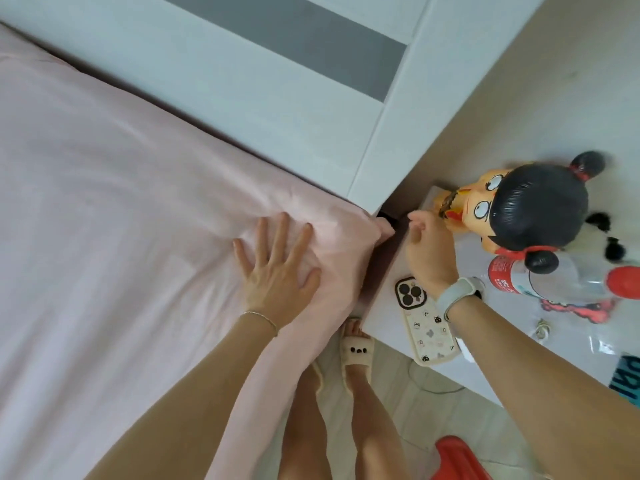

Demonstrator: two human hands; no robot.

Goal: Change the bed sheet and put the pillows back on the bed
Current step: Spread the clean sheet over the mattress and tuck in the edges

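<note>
A pale pink bed sheet [121,209] covers the mattress and wraps its near right corner beside the grey-white headboard [277,98]. My left hand [277,271] lies flat on the sheet with fingers spread, just left of that corner. My right hand [429,251] hovers over the gap between bed and nightstand, fingers loosely curled, holding nothing that I can see. A small tip of sheet [384,228] sticks out at the corner, close to the right hand's fingertips. No pillows are in view.
A nightstand [391,320] stands right of the bed, carrying a phone [426,327] in a patterned case, a big-headed doll [519,206], a plastic bottle [561,278] and small items. My slippered feet [356,351] stand on the tiled floor. A red object [457,459] sits low right.
</note>
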